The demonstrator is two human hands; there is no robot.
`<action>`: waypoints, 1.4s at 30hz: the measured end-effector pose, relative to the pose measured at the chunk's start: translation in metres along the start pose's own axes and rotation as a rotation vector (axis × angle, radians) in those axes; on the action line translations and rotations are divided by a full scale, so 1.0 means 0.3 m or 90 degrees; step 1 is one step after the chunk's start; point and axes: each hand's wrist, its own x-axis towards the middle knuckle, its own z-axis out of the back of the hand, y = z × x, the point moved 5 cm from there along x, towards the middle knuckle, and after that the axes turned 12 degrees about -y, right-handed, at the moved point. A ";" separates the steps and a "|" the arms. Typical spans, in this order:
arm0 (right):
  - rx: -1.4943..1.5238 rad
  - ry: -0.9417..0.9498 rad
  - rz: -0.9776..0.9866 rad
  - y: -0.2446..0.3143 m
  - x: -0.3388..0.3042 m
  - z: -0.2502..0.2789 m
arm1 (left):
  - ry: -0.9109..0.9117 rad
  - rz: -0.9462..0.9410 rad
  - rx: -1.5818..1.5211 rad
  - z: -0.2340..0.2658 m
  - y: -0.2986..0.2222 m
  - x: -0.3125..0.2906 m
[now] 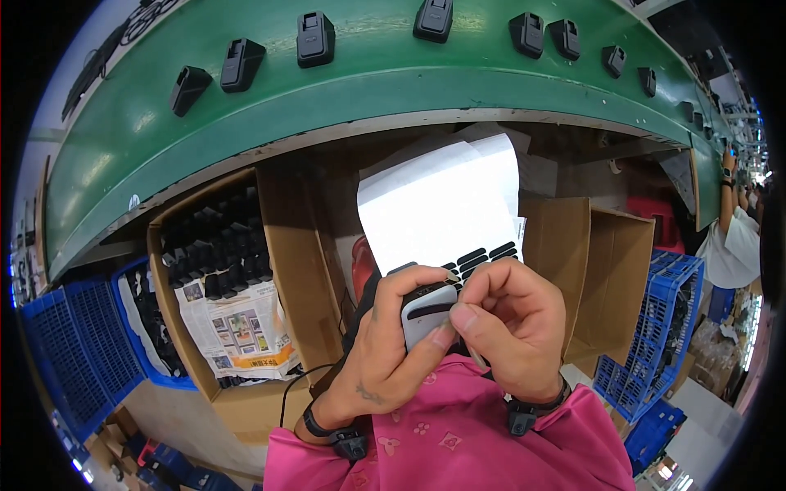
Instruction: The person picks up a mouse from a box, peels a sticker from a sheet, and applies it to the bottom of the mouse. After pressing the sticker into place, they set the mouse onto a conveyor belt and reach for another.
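Note:
My left hand [385,344] is wrapped around a small grey plastic casing [420,329] with rounded corners, tilted in front of my chest. A dark oval strip [431,306] lies across the upper part of its face. The thumb and index finger of my right hand [516,319] pinch together at the casing's right edge. Whatever is between them is hidden or too small to make out. Just beyond my hands a white sheet [442,204] carries rows of black oval stickers [473,260] along its near edge.
Several black charger-like stands [316,39] sit along the green conveyor or bench [368,96]. At left, a cardboard box [304,278] holds black parts and newspaper, beside a blue crate [82,352]. Another cardboard box [610,278] and a blue crate [663,319] stand right. A co-worker's arm [727,200] shows far right.

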 end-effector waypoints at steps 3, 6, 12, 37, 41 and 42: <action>-0.001 -0.004 0.004 -0.003 0.002 0.001 | 0.000 0.002 0.007 0.000 -0.004 0.001; -0.003 -0.002 0.003 -0.003 0.003 -0.001 | -0.006 -0.009 0.027 0.001 -0.010 0.001; -0.028 -0.011 0.012 -0.007 0.007 -0.003 | -0.025 -0.041 0.056 0.004 -0.015 0.001; -0.158 -0.264 0.145 -0.111 0.110 0.177 | -0.137 0.119 -0.224 0.166 0.157 -0.011; -0.184 -0.399 0.165 -0.104 0.115 0.387 | -0.448 0.088 0.069 0.421 0.265 -0.017; -0.189 -0.420 0.169 -0.117 0.119 0.450 | -0.558 0.087 0.081 0.525 0.333 -0.030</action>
